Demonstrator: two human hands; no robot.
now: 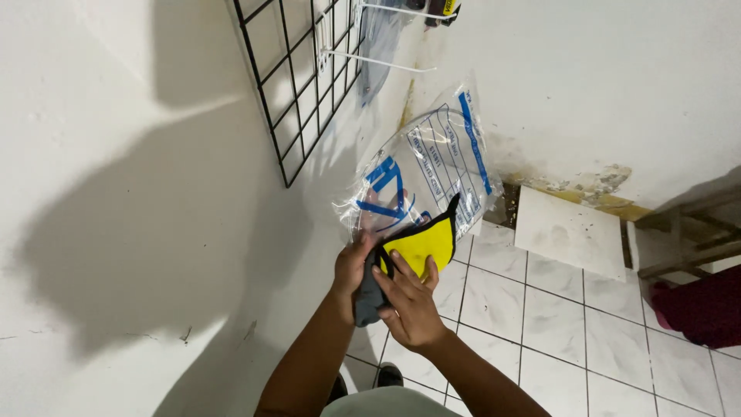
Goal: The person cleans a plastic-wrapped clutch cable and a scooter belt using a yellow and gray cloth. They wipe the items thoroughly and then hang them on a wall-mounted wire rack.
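A clear plastic bag [432,166] with blue print stands up above my hands in the middle of the view. A yellow fabric piece with black edging [421,243] sticks partly into the bag's open end. My left hand [351,266] grips the bag's lower edge, with a grey cloth part [369,301] hanging below it. My right hand [409,305] presses on the yellow piece from below, fingers spread over the black edging.
A black wire grid [297,85] with white hooks hangs on the white wall at the top. A loose white tile [570,232] leans at the wall's foot. White floor tiles [556,324] lie below. Wooden furniture legs [691,232] and dark red cloth [706,305] are at the right.
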